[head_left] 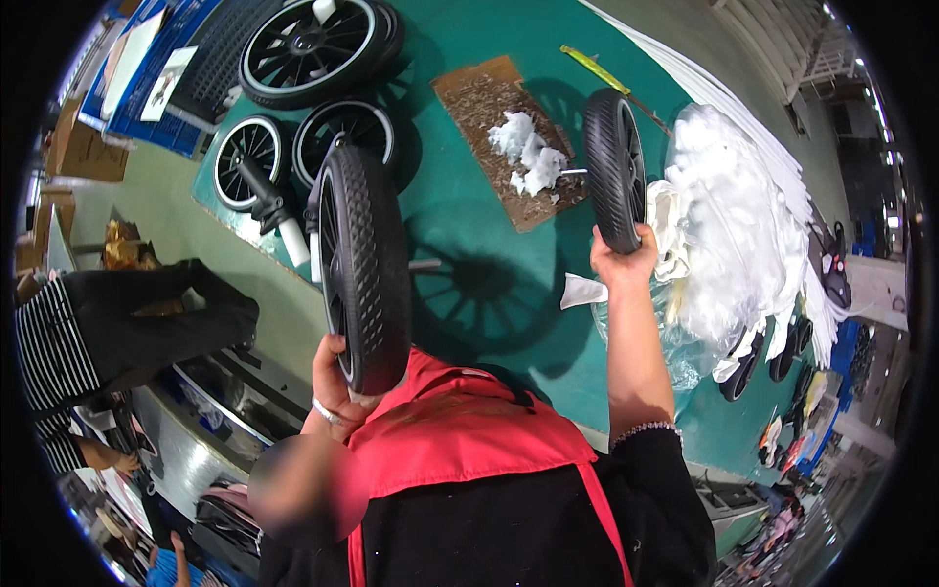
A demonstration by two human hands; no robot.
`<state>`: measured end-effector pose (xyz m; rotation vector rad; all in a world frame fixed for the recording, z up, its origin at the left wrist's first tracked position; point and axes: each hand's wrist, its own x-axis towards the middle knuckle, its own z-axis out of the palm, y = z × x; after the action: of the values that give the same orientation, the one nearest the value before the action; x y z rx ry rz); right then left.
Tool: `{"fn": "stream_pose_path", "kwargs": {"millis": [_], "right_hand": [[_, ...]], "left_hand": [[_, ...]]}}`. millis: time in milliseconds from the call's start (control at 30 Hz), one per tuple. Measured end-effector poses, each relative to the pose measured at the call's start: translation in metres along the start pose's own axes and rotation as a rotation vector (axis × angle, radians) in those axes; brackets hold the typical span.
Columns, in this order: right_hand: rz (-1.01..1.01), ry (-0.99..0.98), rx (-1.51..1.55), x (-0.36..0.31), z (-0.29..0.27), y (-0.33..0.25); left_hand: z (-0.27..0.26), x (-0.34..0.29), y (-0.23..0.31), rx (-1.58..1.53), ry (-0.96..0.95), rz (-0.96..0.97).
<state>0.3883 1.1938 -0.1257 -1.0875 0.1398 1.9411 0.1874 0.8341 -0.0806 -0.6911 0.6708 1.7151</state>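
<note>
My left hand [339, 383] is closed on the lower rim of a large black wheel [377, 264] with a studded tread, held upright above the green table. A short metal axle sticks out from its right side. In my right hand [626, 256] is a second black wheel [614, 171], gripped at its bottom edge; its thin axle points left. Between the two wheels, white fluffy wadding [528, 152] lies on a worn brown board [479, 103].
More spoked wheels [308, 49] rest at the table's far left, near a blue crate [156, 78]. A clear plastic bag of white material [734, 225] lies to the right. A yellow cutter [595, 68] is beyond the board. At left stands a person in striped clothing [59, 342].
</note>
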Motion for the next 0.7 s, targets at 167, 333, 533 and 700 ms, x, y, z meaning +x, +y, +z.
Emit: {"fn": "stream_pose_path", "kwargs": {"millis": [167, 333, 533, 700], "right_hand": [[0.085, -0.086, 0.175, -0.057, -0.021, -0.015], [-0.012, -0.157, 0.044, -0.112, -0.043, -0.011], [-0.038, -0.092, 0.067, -0.131, -0.081, -0.010], [-0.117, 0.015, 0.023, -0.144, -0.090, -0.007]], "left_hand": [[0.072, 0.067, 0.020, 0.097, -0.266, -0.149], [0.130, 0.150, 0.019, 0.244, -0.091, -0.070], [0.152, 0.201, 0.006, 0.446, 0.121, 0.133], [0.147, 0.193, 0.018, 0.414, 0.011, -0.009]]}}
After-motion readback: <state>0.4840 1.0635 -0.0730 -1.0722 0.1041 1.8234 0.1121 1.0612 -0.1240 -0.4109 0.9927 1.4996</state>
